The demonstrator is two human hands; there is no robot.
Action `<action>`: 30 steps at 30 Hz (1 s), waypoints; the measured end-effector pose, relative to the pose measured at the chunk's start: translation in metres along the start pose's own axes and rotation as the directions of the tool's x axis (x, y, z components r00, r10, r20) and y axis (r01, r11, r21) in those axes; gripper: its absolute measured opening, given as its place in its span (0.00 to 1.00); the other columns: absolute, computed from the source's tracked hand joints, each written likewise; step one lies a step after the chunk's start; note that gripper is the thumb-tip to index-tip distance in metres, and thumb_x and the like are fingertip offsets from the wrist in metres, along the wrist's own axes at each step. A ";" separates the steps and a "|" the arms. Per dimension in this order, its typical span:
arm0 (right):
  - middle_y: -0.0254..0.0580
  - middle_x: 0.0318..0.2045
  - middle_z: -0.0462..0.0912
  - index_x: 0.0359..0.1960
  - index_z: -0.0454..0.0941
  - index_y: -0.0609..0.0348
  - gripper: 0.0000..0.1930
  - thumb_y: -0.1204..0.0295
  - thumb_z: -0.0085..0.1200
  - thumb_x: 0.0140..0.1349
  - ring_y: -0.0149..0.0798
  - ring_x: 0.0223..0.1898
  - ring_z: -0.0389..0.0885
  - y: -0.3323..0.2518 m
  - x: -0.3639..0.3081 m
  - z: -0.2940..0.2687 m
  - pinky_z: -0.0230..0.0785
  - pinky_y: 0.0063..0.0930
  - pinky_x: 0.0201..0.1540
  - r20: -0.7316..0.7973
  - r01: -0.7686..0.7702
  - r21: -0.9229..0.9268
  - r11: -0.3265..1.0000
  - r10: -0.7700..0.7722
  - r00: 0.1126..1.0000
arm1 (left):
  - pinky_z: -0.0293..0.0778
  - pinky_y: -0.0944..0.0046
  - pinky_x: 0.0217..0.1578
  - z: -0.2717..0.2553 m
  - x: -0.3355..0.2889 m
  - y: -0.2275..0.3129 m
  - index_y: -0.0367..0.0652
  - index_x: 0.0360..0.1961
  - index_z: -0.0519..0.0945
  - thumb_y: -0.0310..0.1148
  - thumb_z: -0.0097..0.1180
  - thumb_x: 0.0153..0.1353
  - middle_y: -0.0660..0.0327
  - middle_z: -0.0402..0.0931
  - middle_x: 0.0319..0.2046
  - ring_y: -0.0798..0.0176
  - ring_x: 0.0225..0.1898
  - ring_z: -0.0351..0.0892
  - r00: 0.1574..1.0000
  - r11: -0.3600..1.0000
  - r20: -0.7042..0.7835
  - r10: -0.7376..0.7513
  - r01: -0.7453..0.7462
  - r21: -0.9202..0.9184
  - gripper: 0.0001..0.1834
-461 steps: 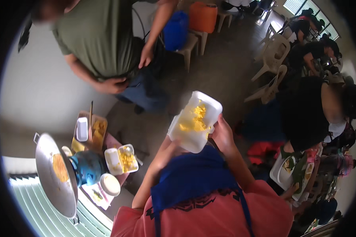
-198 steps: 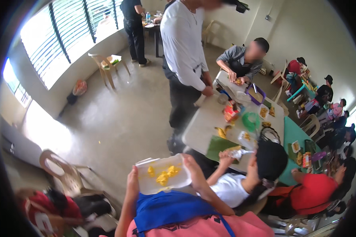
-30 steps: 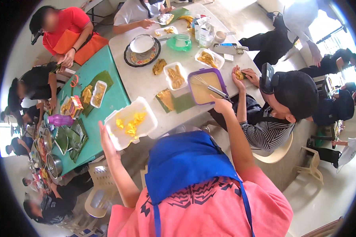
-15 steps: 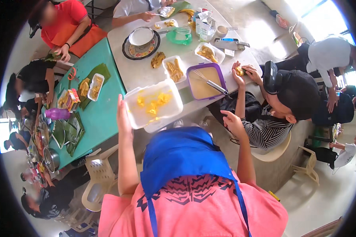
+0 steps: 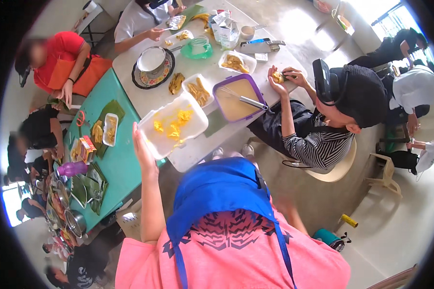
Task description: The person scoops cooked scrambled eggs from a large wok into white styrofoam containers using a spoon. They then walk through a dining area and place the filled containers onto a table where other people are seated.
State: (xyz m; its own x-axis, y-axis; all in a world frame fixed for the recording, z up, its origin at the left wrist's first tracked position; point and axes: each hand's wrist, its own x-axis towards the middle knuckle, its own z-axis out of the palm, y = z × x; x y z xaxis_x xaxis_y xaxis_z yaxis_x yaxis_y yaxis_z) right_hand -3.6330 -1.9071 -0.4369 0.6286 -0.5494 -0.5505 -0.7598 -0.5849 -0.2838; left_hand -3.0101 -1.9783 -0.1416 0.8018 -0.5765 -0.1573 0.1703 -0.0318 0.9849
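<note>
My left hand [image 5: 142, 147] grips the left edge of a white foam food tray [image 5: 194, 131], which is tilted over the near edge of the white table. Clumps of mashed yellow food [image 5: 174, 129] lie in it, with yellow smears around them. My right hand [image 5: 287, 210] is low beside my right side, smeared by motion, so its fingers cannot be made out. Just beyond the tray stands another foam tray holding yellow-brown peeled pieces [image 5: 197, 91]. To its right, a purple tub holds pale batter [image 5: 232, 102] with a wire whisk [image 5: 250, 102] resting across its rim.
A person in a striped shirt [image 5: 318, 144] sits close on the right, holding food. Farther back are a pot [image 5: 152, 59] on a patterned plate, a green bowl [image 5: 196, 51] and a knife [image 5: 263, 46]. The green table [image 5: 125, 159] at left carries leaves and a purple bottle [image 5: 72, 168].
My right hand has dropped from beside the striped-shirt person down to my right side. The tray in my left hand has shifted slightly left in view and tilted more.
</note>
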 end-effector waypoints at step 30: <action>0.53 0.41 0.80 0.52 0.72 0.57 0.23 0.61 0.48 0.57 0.51 0.45 0.78 0.002 -0.005 -0.021 0.70 0.46 0.49 0.432 -0.659 0.670 0.343 0.542 0.721 | 0.49 0.62 0.66 0.043 0.028 0.016 0.38 0.65 0.59 0.43 0.36 0.71 0.57 0.57 0.65 0.63 0.67 0.54 0.990 0.967 0.081 0.115 -0.130 0.217 0.27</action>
State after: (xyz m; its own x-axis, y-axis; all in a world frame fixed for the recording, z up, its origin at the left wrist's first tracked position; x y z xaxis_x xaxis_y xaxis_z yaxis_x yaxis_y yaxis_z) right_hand -3.6337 -1.9178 -0.4185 -0.0307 -0.4553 -0.8898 -0.7857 0.5613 -0.2601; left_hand -3.0098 -2.0296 -0.1272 0.7674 -0.6402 -0.0362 -0.0639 -0.1325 0.9891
